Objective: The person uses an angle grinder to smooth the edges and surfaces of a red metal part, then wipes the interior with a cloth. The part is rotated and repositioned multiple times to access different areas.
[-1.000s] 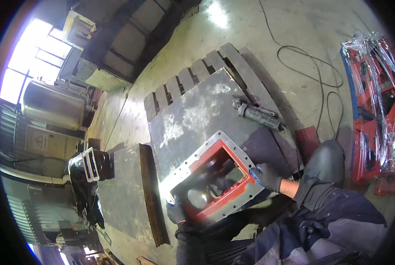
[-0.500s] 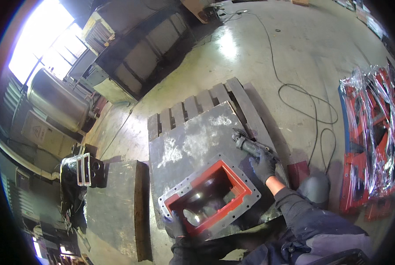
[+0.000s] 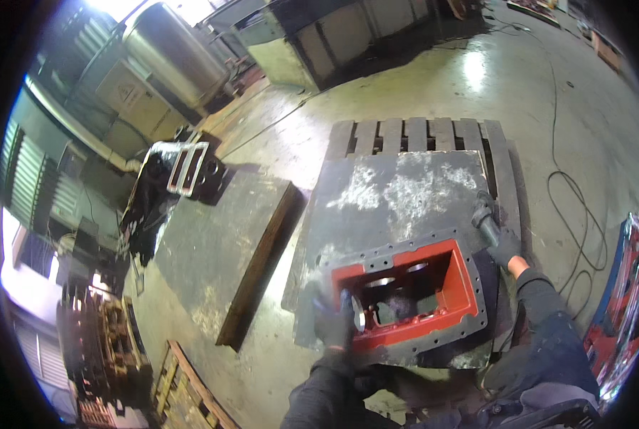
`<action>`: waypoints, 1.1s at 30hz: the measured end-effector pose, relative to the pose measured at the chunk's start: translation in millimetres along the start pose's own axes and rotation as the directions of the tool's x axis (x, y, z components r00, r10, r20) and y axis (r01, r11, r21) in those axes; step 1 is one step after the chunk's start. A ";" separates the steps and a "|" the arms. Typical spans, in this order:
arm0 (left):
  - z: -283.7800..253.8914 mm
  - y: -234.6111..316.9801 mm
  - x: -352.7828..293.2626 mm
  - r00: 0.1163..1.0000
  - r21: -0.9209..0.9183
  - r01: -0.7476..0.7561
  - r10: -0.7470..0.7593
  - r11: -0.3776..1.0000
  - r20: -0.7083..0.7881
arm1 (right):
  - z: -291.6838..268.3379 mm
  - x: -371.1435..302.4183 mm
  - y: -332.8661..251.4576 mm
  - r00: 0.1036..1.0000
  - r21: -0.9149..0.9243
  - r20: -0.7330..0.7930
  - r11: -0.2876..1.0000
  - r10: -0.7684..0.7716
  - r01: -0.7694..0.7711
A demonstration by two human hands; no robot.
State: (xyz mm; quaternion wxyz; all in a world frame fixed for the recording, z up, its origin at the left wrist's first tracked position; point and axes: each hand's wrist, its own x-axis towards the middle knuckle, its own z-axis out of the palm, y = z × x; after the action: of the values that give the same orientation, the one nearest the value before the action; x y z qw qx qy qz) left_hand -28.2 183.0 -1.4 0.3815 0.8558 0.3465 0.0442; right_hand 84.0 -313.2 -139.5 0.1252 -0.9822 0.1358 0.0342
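A cast metal housing (image 3: 469,268) with a red-painted inside and a grey, bolt-holed flange lies open side up near the front of a dark board (image 3: 341,175). My left hand (image 3: 332,322), in a dark glove, is at the housing's left end. Motion blurs its fingers, so whether they grip the rim does not show. In my gloved right hand (image 3: 505,247) is a dark angle grinder (image 3: 485,218). It rests on or just above the board, right of the housing, with its head pointing away from me.
A wooden pallet (image 3: 405,132) supports the board. To the left stand another dark slab (image 3: 219,239) and a black casting (image 3: 158,168) with a light frame-shaped flange. Cable (image 3: 573,186) loops over the floor at right, near film-wrapped red parts (image 3: 623,286).
My view has swung left, so the scene sits further right and more shows on the left. The left hand is now blurred by motion at the housing's left end. The right hand still holds the grinder.
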 end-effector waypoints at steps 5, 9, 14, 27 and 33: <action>1.8 23.9 -18.6 0.849 -0.045 -0.519 0.508 0.854 -0.143 | -89.3 -22.2 -19.1 0.940 0.786 0.336 0.567 -0.056 -0.247; 4.3 87.0 -83.8 0.748 -0.547 -0.441 0.628 0.712 0.215 | -177.2 -102.8 -42.9 0.895 0.971 0.194 0.206 -0.403 -0.117; 53.8 94.9 -137.0 0.407 -0.795 0.196 0.690 0.574 0.599 | -211.6 -216.5 -112.3 0.783 0.963 0.199 -0.029 -0.589 -0.266; 5.8 67.3 -118.5 0.681 -0.800 0.201 0.506 0.566 0.529 | -185.3 -281.1 -236.4 0.817 0.968 0.253 0.143 -0.518 -0.208; -13.2 68.3 -115.6 0.720 -0.836 0.475 0.426 0.273 0.548 | -182.9 -278.4 -257.0 0.807 0.966 0.216 0.239 -0.550 -0.095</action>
State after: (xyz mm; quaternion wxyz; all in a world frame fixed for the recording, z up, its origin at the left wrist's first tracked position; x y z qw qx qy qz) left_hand -81.9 86.8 76.4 0.9150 0.3837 0.0896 -0.0868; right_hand -106.7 -48.5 126.3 0.7212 -0.6630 -0.0642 0.1903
